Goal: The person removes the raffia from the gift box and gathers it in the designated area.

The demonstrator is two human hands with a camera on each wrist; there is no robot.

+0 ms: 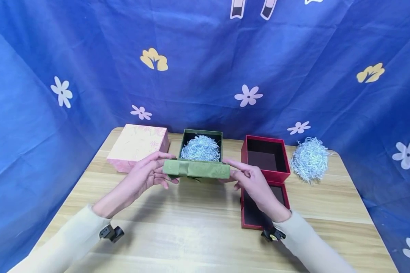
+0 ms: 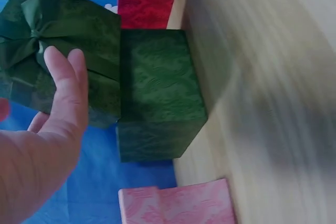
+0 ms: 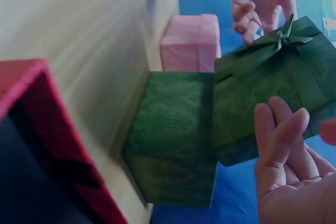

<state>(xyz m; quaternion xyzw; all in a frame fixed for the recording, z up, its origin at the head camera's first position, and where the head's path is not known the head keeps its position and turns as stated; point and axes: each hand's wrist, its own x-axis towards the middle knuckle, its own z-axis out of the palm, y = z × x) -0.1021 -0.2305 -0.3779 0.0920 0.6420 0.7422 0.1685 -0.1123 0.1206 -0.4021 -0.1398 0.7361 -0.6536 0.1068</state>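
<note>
Both hands hold a green box lid (image 1: 198, 169) tilted just in front of and above the near edge of the green box (image 1: 203, 131). A green ribbon bow (image 2: 34, 33) sits on the lid's face, shown in both wrist views. My left hand (image 1: 150, 170) grips the lid's left end, with fingers against the bow face. At the opposite end, my right hand (image 1: 251, 180) holds the lid, its fingers (image 3: 281, 124) also on that face. Pale blue shredded paper (image 1: 201, 148) fills the open green box; its near part is hidden by the lid.
A closed pink box (image 1: 138, 142) stands at the back left. Right of the green box is an open red box (image 1: 283, 176), with its red lid (image 1: 287, 201) lying upturned before it. More pale blue shredded paper (image 1: 310, 159) lies at the far right, near the blue curtain (image 1: 198, 76).
</note>
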